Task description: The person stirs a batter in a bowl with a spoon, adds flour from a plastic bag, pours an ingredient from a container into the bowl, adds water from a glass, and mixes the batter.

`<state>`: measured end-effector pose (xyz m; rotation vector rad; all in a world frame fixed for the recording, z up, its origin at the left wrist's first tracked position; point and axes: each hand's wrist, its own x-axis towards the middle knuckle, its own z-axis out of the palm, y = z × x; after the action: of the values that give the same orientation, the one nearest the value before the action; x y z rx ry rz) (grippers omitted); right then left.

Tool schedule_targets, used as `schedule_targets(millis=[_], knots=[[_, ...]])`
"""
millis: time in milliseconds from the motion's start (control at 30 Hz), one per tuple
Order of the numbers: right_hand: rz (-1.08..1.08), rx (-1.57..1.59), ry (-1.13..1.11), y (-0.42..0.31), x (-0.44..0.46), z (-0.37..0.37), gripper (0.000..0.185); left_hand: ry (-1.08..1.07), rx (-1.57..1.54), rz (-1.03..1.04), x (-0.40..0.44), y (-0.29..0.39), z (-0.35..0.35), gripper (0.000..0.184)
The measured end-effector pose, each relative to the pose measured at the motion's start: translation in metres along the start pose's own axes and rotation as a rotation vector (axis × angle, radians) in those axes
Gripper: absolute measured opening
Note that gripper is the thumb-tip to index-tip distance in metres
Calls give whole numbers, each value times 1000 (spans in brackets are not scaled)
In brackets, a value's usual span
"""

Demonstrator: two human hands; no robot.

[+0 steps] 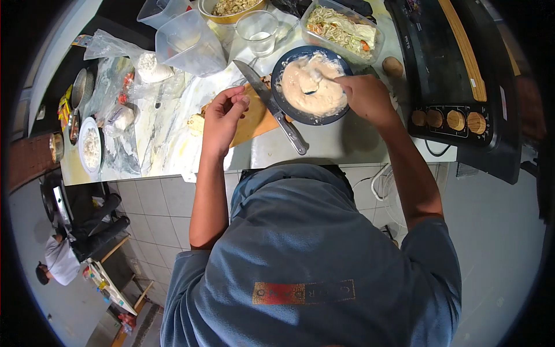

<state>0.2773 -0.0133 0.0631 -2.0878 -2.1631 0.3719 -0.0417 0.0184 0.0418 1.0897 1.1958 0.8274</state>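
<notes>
My right hand [370,97] is closed around the handle of a spoon [317,76], whose head lies in a thick, pale cream-coloured mixture [303,98]. The mixture fills much of a dark round bowl [278,103], with smears up its inner wall. My left hand [224,118] hovers over an orange-brown cutting board [254,118], its fingers loosely curled and apart, with nothing visible in them. Between the left hand and the bowl, a large knife [266,95] lies slantwise across the board, its handle towards me. Chopped bits on the board are partly hidden by the left hand.
Behind stand a clear plastic jug [191,46], a glass [257,34] and a container of noodles and vegetables [341,32]. An oven [451,75] stands at right. Plastic bags [153,66] and a white-filled plate [91,144] lie at left. Another person [60,257] is farther off.
</notes>
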Motion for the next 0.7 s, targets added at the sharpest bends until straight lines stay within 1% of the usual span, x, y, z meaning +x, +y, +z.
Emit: schedule_targets(millis=[33,100,200,333,400,433,500,600,700], knots=[[2,0,1,2,-4,-3,25,7,2,-1,-1,0,0,30],[-97,-31,-2,9,-13,-13,26,14,1,-2,-1,-3,-1,30],[-32,-47,51,5,-18,-43,27,22,0,1,0,-7,-1,30],[-9,-159,140,15,1,-31,27,16,18,-13,1,-8,3,31],[-97,-31,144,16,14,-13,28,14,16,-27,1,-8,4,31],[-98,-31,142,13,14,-11,28,9,20,-23,1,-8,4,31],[-101,-45,-41,2,13,-11,29,8,25,-22,0,-9,3,31],[-148,-36,-14,-17,-6,-37,26,23,23,-27,-1,-11,-1,31],[-125,-14,17,-27,-13,-38,28,34,10,-31,-4,-13,-4,32]])
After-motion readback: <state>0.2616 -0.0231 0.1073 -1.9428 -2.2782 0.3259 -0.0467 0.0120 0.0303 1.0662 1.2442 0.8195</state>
